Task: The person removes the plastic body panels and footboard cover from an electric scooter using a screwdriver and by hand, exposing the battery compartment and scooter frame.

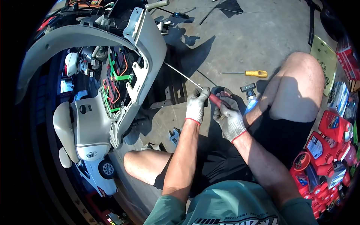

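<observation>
A long screwdriver with a red handle (215, 100) lies across both my hands, in white work gloves with red cuffs. My left hand (196, 104) grips it where the shaft meets the handle. Around the rear end of the handle closes my right hand (230, 116). The metal shaft (184, 75) slants up and left, and its tip meets or passes behind the edge of a grey scooter body panel (152, 46); which of these I cannot tell. Inside the scooter frame, green straps (114, 70) and orange wires (125, 63) cross dark blocks.
A yellow-handled screwdriver (256, 73) lies on the concrete floor. Near my foot is a black-headed tool (249, 89). A blue metal tool (174, 135) sits by my left knee. Red plastic bottles (319, 146) crowd the right, below a yellowish tray (326, 56) holding small rings.
</observation>
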`<state>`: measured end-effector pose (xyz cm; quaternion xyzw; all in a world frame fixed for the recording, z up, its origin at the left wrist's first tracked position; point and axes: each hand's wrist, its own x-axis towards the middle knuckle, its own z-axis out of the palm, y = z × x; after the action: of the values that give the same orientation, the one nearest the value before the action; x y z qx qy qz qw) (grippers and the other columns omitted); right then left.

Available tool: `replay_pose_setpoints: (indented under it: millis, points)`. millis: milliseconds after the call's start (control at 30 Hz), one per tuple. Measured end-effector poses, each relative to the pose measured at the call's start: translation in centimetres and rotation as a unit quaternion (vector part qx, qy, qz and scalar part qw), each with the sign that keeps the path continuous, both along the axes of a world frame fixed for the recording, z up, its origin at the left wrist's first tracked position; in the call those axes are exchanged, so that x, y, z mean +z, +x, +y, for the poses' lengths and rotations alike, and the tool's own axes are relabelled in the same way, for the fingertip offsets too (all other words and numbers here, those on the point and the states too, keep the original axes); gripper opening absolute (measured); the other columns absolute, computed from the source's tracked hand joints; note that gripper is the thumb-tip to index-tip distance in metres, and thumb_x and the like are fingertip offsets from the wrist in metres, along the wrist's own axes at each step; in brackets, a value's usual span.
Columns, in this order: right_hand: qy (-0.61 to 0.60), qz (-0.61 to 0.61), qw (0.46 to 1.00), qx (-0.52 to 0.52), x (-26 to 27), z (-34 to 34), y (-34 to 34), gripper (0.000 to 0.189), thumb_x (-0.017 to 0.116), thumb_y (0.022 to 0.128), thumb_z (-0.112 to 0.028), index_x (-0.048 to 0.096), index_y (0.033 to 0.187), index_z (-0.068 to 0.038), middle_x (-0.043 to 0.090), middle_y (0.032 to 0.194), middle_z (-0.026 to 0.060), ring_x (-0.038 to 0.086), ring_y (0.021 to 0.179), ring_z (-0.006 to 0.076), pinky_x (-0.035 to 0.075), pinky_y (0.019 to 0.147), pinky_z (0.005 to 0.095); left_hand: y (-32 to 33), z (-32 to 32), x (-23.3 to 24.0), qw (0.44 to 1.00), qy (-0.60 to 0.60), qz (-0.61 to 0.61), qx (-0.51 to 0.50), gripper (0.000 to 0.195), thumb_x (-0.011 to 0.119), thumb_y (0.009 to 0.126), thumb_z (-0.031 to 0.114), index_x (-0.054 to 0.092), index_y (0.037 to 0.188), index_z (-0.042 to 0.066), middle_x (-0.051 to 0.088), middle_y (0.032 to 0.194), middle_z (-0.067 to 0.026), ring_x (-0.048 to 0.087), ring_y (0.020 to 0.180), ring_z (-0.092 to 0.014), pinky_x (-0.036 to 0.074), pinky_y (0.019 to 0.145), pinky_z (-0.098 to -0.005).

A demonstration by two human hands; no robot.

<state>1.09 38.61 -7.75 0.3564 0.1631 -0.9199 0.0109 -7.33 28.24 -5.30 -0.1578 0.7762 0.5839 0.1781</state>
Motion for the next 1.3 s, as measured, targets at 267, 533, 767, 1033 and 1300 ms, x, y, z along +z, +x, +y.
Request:
replay_pose_setpoints:
  millis: [267,533,767,1033,1300]
  points:
    - [-0.079,-0.034,0.996,0.023,0.6,0.8,0.5,0.02,0.056,0.101,-0.023,0.057,0.12,-0.016,0.061,0.084,0.0036,0.056,0.065,0.0159,0.048,0.06,0.0315,-0.3,-0.1,0.5,0.999,0.034,-0.031,-0.024,0.031,0.069,0.094,0.028,0.067,0.11,0.002,0.063,0.085,-0.0011,0.051,0.065,-0.007,0.041,0.059,-0.0224]
    - [-0.351,0.219,0.901,0.129,-4.9,1.9,2.0,0.02,0.06,0.098,-0.014,0.061,0.117,-0.018,0.064,0.098,0.0019,0.061,0.076,0.0128,0.052,0.069,0.0297,-0.1,-0.3,0.6,0.984,0.174,-0.027,-0.002,0.037,0.072,0.092,0.034,0.067,0.107,0.001,0.058,0.077,-0.0006,0.049,0.063,-0.008,0.039,0.057,-0.0227]
    - [-0.185,0.018,0.982,0.037,1.0,1.3,0.5,0.024,0.061,0.098,-0.028,0.059,0.118,-0.015,0.065,0.086,0.0068,0.063,0.068,0.0194,0.053,0.066,0.0327,0.1,-2.1,-0.1,0.991,0.126,-0.04,-0.008,0.033,0.069,0.094,0.022,0.066,0.118,0.0,0.066,0.095,-0.0047,0.053,0.067,-0.009,0.044,0.061,-0.0221]
    - [-0.083,-0.006,0.996,0.032,0.7,0.6,0.1,0.019,0.058,0.101,-0.029,0.059,0.115,-0.016,0.064,0.086,0.0069,0.056,0.058,0.0155,0.046,0.054,0.0286,-0.2,-2.1,0.1,0.993,0.098,-0.065,-0.027,0.036,0.069,0.094,0.024,0.063,0.122,0.001,0.062,0.092,-0.0022,0.052,0.068,-0.009,0.044,0.062,-0.0238]
    - [-0.066,0.05,0.994,0.078,0.1,1.8,1.2,0.017,0.06,0.097,-0.015,0.062,0.114,-0.011,0.065,0.104,0.011,0.063,0.078,0.0179,0.051,0.068,0.032,0.1,-1.8,0.4,0.988,0.129,-0.082,-0.038,0.036,0.07,0.094,0.028,0.064,0.117,0.001,0.06,0.086,-0.001,0.052,0.068,-0.009,0.043,0.061,-0.0247]
